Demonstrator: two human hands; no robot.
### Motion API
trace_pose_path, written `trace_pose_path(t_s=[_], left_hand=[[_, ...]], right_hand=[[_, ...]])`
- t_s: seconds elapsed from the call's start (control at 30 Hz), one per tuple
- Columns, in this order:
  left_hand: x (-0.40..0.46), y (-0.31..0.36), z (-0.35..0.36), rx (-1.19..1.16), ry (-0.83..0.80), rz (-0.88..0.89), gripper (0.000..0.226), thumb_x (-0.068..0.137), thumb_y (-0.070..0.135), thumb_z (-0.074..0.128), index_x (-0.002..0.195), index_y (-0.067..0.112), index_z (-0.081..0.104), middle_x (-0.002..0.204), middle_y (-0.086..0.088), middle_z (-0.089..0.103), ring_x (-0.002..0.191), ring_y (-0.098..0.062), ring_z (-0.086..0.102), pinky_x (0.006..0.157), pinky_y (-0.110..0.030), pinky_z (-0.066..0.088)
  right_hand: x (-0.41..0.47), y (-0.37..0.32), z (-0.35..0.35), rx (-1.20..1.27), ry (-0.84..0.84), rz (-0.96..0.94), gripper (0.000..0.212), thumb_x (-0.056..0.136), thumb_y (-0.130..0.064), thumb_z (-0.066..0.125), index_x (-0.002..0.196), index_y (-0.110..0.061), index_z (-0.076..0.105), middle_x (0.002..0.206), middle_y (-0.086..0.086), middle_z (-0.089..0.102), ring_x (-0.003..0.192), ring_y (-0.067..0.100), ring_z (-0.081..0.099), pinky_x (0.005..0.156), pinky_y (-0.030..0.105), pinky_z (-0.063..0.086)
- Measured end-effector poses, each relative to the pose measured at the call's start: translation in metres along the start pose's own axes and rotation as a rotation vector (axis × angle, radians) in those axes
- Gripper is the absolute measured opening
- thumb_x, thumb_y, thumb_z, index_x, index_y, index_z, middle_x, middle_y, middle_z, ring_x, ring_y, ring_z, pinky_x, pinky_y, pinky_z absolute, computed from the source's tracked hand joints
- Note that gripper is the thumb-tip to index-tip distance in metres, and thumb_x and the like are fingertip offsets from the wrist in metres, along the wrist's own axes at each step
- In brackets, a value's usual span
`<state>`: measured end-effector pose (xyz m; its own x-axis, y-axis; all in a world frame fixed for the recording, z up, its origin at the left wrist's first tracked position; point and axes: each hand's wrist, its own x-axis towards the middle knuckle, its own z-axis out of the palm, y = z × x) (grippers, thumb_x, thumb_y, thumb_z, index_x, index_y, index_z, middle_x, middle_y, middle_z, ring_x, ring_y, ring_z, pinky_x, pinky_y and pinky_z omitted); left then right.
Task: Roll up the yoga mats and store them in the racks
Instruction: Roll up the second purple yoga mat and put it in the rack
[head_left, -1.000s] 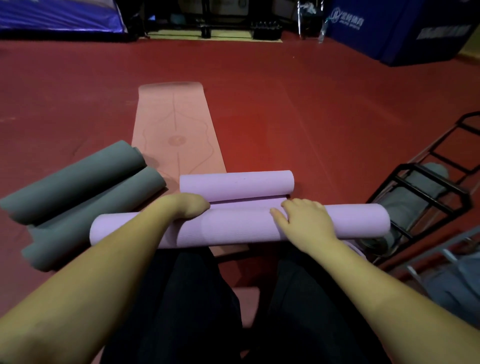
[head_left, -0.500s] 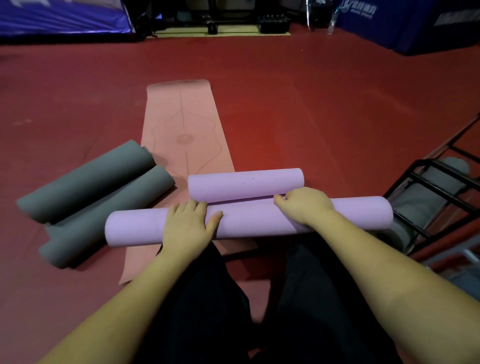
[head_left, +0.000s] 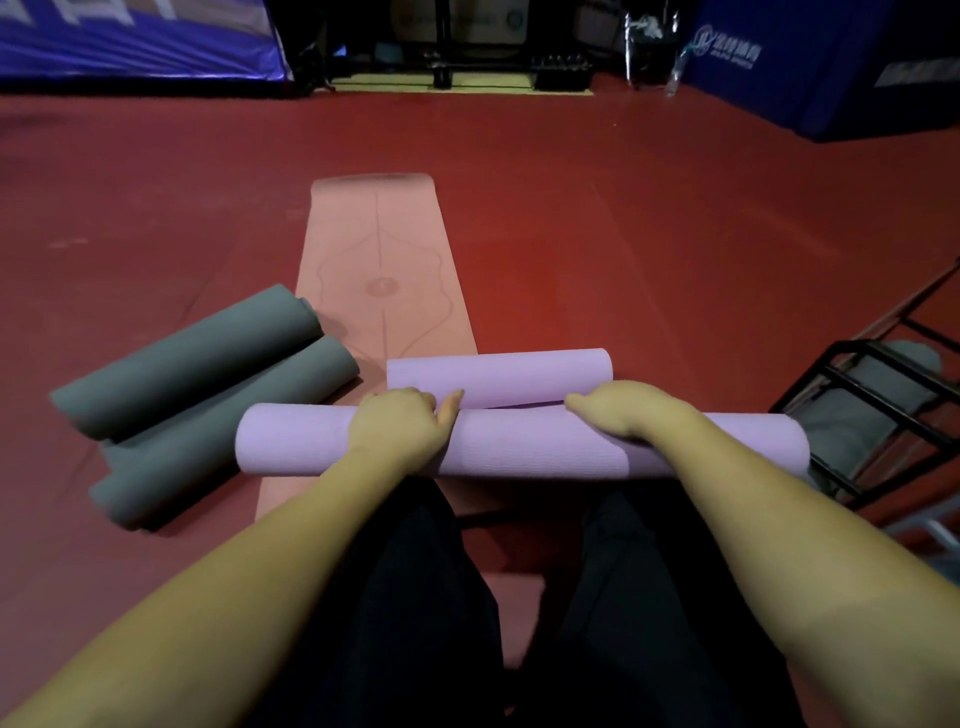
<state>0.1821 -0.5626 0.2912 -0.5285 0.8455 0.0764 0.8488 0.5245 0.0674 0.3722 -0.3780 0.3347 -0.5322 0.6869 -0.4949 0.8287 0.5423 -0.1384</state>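
Two hands are on the near purple roll (head_left: 519, 441), which lies crosswise on the pink mat (head_left: 382, 249) just in front of the person's knees. The left hand (head_left: 397, 431) sits on top of the roll with its fingers curled over the far side and the thumb pointing forward. The right hand (head_left: 618, 413) is also curled over the top, fingers wrapped toward the far side. Both appear clamped on the roll.

Judged step: finishing or tightening this roll before it goes to the rack (head_left: 883, 415), which stands near on the right and already holds a grey roll. To do it well, keep the hands evenly spaced either side of the middle, press down and draw the layers tight with equal force so that neither end telescopes, and check that the end faces stay flush. Lift it with a full wrap of both hands so that the outer flap cannot spring loose.

Appearance: the near purple roll is a long, even cylinder of pale lilac foam with a fine texture; a seam edge shows toward its right part. A shorter purple roll (head_left: 498, 376) lies touching it on the far side. Two grey rolls (head_left: 208, 395) lie side by side at the left, partly on the red floor (head_left: 675, 234). The pink mat is still flat, not yet rolled.
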Motion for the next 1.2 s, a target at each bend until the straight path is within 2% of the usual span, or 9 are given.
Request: trace_pose_path(t_s=[0.27,0.37,0.43,0.53,0.8,0.87,0.97,1.1,1.2], left_hand=[[-0.016,0.003,-0.019,0.004,-0.294,-0.044,0.072,0.100,0.061,0.016,0.105,0.014,0.069,0.119,-0.013,0.066,0.109,-0.032,0.060,0.087,-0.038,0.043],[-0.011,-0.001,-0.020,-0.036,-0.401,-0.084,0.072,0.100,0.062,0.016,0.117,0.013,0.066,0.130,-0.013,0.062,0.116,-0.032,0.057,0.095,-0.039,0.042],[-0.002,-0.002,-0.023,-0.071,-0.488,-0.104,0.073,0.101,0.061,0.017,0.130,0.010,0.060,0.141,-0.014,0.054,0.125,-0.032,0.052,0.103,-0.039,0.038],[0.010,-0.003,-0.027,-0.143,-0.603,-0.153,0.074,0.101,0.061,0.020,0.144,0.006,0.047,0.153,-0.014,0.040,0.137,-0.031,0.041,0.112,-0.038,0.030],[0.042,0.004,-0.024,-0.331,-0.732,-0.218,0.064,0.102,0.053,0.041,0.148,0.008,0.041,0.156,-0.008,0.036,0.140,-0.025,0.037,0.111,-0.033,0.027],[0.045,0.005,-0.022,-0.280,-0.712,-0.192,0.062,0.101,0.053,0.041,0.145,0.009,0.046,0.155,-0.009,0.038,0.139,-0.026,0.039,0.111,-0.032,0.027],[0.046,0.000,-0.016,-0.217,-0.621,-0.188,0.059,0.102,0.055,0.035,0.133,0.012,0.059,0.147,-0.012,0.049,0.130,-0.030,0.047,0.105,-0.036,0.033],[0.034,-0.004,-0.012,-0.147,-0.112,-0.096,0.046,0.103,0.043,0.031,0.082,0.015,0.061,0.100,-0.014,0.068,0.090,-0.034,0.059,0.071,-0.036,0.042],[0.008,-0.001,-0.004,-0.153,0.109,-0.039,0.046,0.099,0.041,0.036,0.069,0.012,0.055,0.080,-0.013,0.063,0.078,-0.036,0.057,0.063,-0.038,0.041]], right_hand=[[-0.014,0.013,0.002,0.093,-0.240,-0.019,0.054,0.099,-0.049,0.038,0.142,-0.020,0.050,0.153,0.005,0.041,0.135,0.021,0.041,0.103,0.033,0.030],[-0.014,0.009,0.006,0.034,-0.135,-0.075,0.052,0.100,-0.055,0.035,0.135,-0.023,0.057,0.150,0.003,0.045,0.134,0.024,0.044,0.105,0.036,0.033],[-0.010,0.011,0.010,-0.017,0.058,-0.177,0.041,0.101,-0.049,0.034,0.098,-0.023,0.065,0.122,0.003,0.062,0.110,0.027,0.055,0.085,0.036,0.043],[-0.018,0.013,0.016,-0.031,0.304,-0.235,0.045,0.102,-0.046,0.034,0.069,-0.020,0.049,0.075,-0.004,0.053,0.082,0.028,0.054,0.062,0.036,0.032],[-0.045,0.009,0.052,-0.233,0.484,-0.191,0.063,0.093,-0.069,0.025,0.104,-0.020,0.062,0.107,0.003,0.066,0.105,0.029,0.058,0.086,0.037,0.035],[-0.040,0.006,0.053,-0.240,0.499,-0.130,0.072,0.088,-0.072,0.016,0.098,-0.022,0.065,0.102,0.002,0.068,0.099,0.028,0.060,0.081,0.036,0.035],[-0.029,0.002,0.047,-0.230,0.513,-0.094,0.060,0.094,-0.065,0.028,0.097,-0.020,0.068,0.099,0.004,0.070,0.095,0.029,0.062,0.079,0.036,0.036],[-0.016,0.000,0.039,-0.167,0.416,-0.088,0.061,0.096,-0.063,0.027,0.105,-0.021,0.070,0.109,0.007,0.070,0.103,0.029,0.062,0.079,0.035,0.039],[-0.001,-0.001,0.030,-0.105,0.281,-0.059,0.068,0.095,-0.066,0.023,0.113,-0.018,0.069,0.120,0.008,0.067,0.111,0.029,0.060,0.082,0.036,0.041]])
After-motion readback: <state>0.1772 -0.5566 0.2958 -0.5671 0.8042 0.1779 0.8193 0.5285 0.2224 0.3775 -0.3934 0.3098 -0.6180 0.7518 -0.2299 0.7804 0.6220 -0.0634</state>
